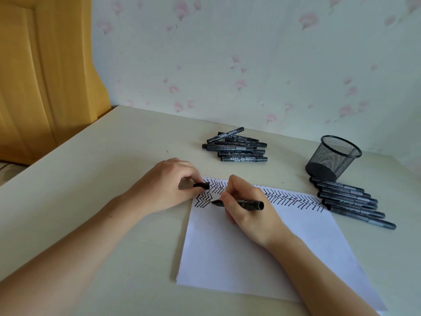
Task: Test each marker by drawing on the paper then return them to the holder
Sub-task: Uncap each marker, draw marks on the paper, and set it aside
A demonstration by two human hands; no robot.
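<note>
fingers point(230, 197) on marker point(245, 203), cream desk point(102, 179), floral wallpaper point(250, 65)

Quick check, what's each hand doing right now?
Left hand: pinches the black marker cap at the paper's top-left corner.
Right hand: grips the uncapped black marker, tip on the paper.

Black wire-mesh metal holder point(333, 157), matt, see-through weave. Black plastic markers point(234, 145), smooth barrels with a slight sheen and printed grey labels. White paper sheet point(262, 252), flat, matt. Cream bench point(102, 179), smooth, satin laminate look. Wall point(227, 53): matt floral wallpaper.
</note>
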